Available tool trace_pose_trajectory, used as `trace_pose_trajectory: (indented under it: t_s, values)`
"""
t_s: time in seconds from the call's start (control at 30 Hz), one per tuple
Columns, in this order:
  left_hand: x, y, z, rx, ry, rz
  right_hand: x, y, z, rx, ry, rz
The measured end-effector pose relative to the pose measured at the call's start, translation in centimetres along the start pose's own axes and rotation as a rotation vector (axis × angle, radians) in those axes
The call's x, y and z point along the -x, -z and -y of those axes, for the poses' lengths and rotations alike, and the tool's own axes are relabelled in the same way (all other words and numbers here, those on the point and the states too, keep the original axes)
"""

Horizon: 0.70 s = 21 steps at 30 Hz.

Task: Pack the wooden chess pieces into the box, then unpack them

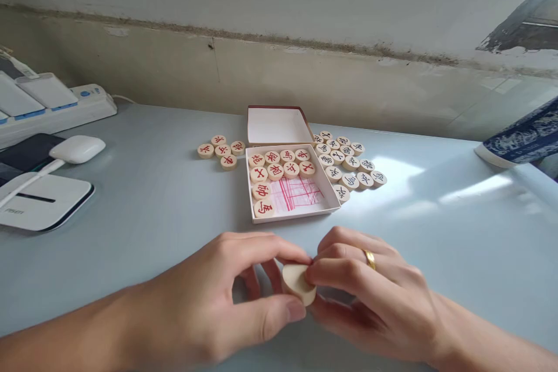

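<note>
Between my two hands, just in front of the box, is a round wooden Chinese chess piece [297, 280] with a blank face turned up. My left hand [231, 290] pinches it with thumb and fingers from the left. From the right, the fingers of my right hand [370, 296], which wears a gold ring, grip the same piece. Beyond them an open box [305, 213] holds several red-marked pieces [275, 172] in rows. A folded sheet with pink lines [299, 193] shows on its floor.
Left of the box lie several red-marked pieces [223, 151]; to its right, several dark-marked ones [350, 180] cluster. The lid [279, 123] stands behind. A power strip [96, 102] and a white device [47, 200] occupy the left side; a blue patterned object [523, 133] is at right.
</note>
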State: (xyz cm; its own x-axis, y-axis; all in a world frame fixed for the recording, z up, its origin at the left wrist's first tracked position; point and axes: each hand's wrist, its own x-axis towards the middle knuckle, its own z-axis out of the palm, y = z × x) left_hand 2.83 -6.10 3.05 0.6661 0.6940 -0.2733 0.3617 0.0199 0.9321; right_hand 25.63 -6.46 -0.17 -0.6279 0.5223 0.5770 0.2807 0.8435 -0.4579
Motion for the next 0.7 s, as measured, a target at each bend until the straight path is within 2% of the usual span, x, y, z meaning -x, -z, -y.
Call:
trace_pose_trajectory:
  t_s: [0.3, 0.5, 0.7]
  values:
    - [-0.2, -0.2, 0.6, 0.217, 0.059, -0.123, -0.4, 0.0, -0.5, -0.072, 0.018, -0.039]
    - [-0.2, 0.1, 0.8, 0.143, 0.042, -0.110, -0.3, -0.2, -0.5, -0.082, -0.002, 0.005]
    - [-0.4, -0.1, 1.0, 0.052, -0.032, -0.028, 0.0, -0.3, -0.6, -0.112, -0.021, -0.003]
